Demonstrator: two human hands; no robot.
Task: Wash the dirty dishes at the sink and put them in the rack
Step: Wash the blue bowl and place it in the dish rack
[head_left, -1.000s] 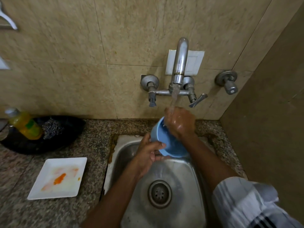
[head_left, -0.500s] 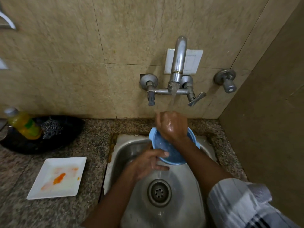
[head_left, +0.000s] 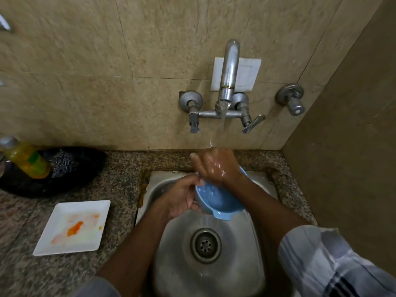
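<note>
I am holding a blue bowl (head_left: 216, 198) over the steel sink (head_left: 246, 264), just below the wall tap (head_left: 228, 82), whose stream is running down onto my right hand (head_left: 216, 166). The bowl is pale blue plastic, round, wet and beaded with drops, and it is lying tilted on its side with its raised foot ring pointing toward me and the drain (head_left: 205, 245). My left hand (head_left: 182, 197) is gripping the bowl from the left, fingers curled round its wall. My right hand is reaching down over the bowl's far rim, wrist bent; its fingers are going into the bowl and I cannot tell how they are lying there, though one finger is sticking out straight to the left. On the granite counter (head_left: 120, 179) to my left a white square plate (head_left: 72, 228) is sitting, smeared with orange.
</note>
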